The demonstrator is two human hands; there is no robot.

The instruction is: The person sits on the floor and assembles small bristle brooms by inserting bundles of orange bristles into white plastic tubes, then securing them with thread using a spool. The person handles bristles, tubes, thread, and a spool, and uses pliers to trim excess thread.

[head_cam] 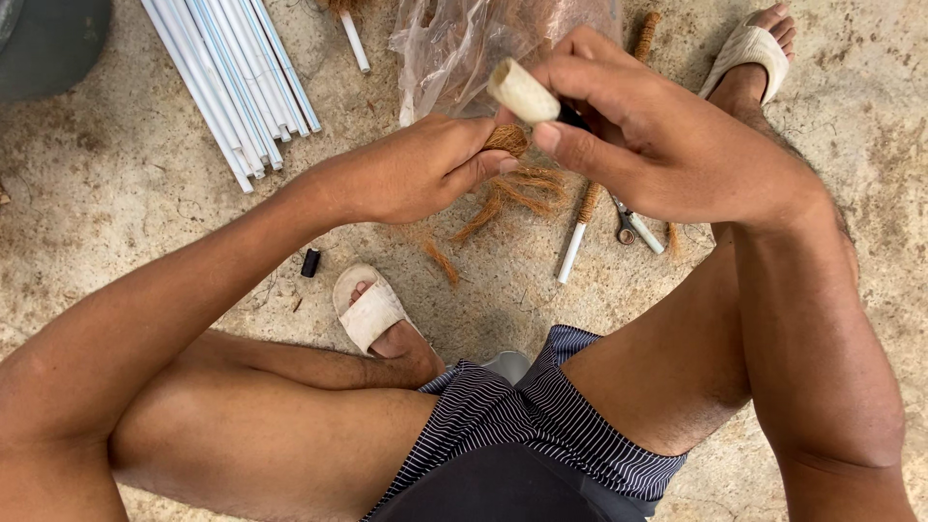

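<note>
A: Nearest the camera?
B: Striped shorts (541, 425), bare knees spread, person sitting low on the concrete floor (116, 193). Forearms run up from both lower corners.

A: Left hand?
B: Left hand (416, 174) near centre, fingers (483, 166) pinched together on a small tuft of brown coconut fibre (507, 139).

A: Right hand?
B: Right hand (648, 135) just beside it, touching at the fingertips. Its fingers are clamped on a short white tube (522, 91), open end tilted up-left. Something dark shows under the thumb; can't tell what.

A: So where's the fibre?
B: Tuft sits right under the tube end, between the two hands, raised above the floor. More loose fibre strands (503, 198) lie on the floor below the hands.

A: Anything else around?
B: Bundle of long white tubes (232, 77) upper left, well apart from the hands. A clear plastic bag (464, 48) behind the hands. A white stick with fibre wrapped on its upper part (580, 227) on the floor, small scissors (633, 227) just beside it. Small black spool-like thing (310, 262) near the left sandal (369, 311). Right sandal (749, 53) top right.
</note>
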